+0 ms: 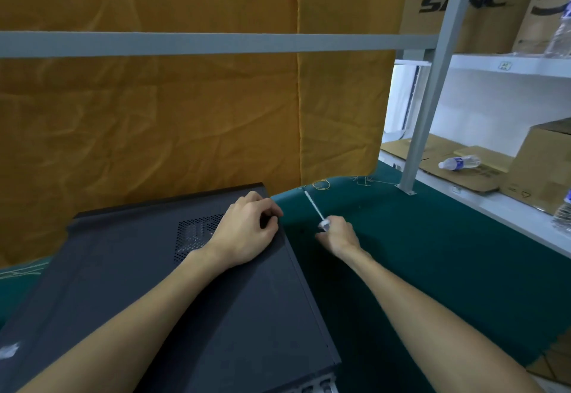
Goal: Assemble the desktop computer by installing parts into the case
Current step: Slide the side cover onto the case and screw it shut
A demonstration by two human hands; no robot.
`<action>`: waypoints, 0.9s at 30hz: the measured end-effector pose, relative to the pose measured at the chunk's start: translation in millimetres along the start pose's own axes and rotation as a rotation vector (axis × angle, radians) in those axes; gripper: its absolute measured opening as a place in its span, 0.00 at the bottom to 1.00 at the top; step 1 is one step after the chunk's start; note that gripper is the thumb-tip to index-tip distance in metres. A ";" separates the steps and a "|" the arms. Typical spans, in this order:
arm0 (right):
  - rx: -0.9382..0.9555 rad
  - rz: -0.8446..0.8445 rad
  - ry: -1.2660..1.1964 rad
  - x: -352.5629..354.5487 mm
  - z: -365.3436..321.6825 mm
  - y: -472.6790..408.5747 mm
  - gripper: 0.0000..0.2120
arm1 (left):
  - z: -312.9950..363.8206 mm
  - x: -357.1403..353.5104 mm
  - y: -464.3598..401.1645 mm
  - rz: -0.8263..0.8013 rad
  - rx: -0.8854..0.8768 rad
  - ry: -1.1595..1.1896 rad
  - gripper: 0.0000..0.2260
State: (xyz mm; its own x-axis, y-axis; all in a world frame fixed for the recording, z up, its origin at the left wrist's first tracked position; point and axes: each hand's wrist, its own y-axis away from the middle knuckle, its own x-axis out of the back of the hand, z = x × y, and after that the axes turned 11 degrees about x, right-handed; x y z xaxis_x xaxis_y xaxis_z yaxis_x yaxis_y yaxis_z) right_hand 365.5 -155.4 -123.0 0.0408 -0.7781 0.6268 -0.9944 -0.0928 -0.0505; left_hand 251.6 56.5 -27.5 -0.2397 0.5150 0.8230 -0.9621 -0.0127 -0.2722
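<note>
With the computer case (160, 293) lying on its side on the green table (432, 269), the left hand (247, 232) curls over its far edge while the right hand (338, 235) grips a screwdriver (315, 207), whose tip could slip and scratch the side panel.

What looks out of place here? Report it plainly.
Little stands out. A water bottle lies on its side on flattened cardboard on the shelf. Loose yellow threads trail from the curtain hem onto the green table. The computer case looks closed and undamaged.
</note>
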 end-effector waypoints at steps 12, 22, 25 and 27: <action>0.167 -0.178 0.242 -19.2 -0.7 -48.7 0.14 | -2.5 -5.5 -3.6 0.013 -0.004 -0.012 0.08; 0.228 -0.216 0.283 -22.9 -6.6 -61.7 0.13 | -2.0 -5.8 -3.3 0.017 0.002 -0.031 0.08; 0.213 -0.203 0.296 -22.2 -2.0 -63.0 0.16 | -2.5 -5.9 -3.0 0.013 0.003 -0.020 0.08; 0.193 -0.196 0.292 -19.2 0.6 -63.1 0.17 | -2.7 -5.4 -4.1 0.014 0.000 -0.016 0.08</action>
State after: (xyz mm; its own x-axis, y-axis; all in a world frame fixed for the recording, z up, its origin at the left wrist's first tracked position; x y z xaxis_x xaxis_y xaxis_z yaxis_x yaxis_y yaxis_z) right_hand 427.6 -135.0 -132.4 0.1708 -0.5275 0.8322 -0.9328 -0.3586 -0.0358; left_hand 257.2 56.1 -32.2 -0.2548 0.5009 0.8271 -0.9588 -0.0195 -0.2835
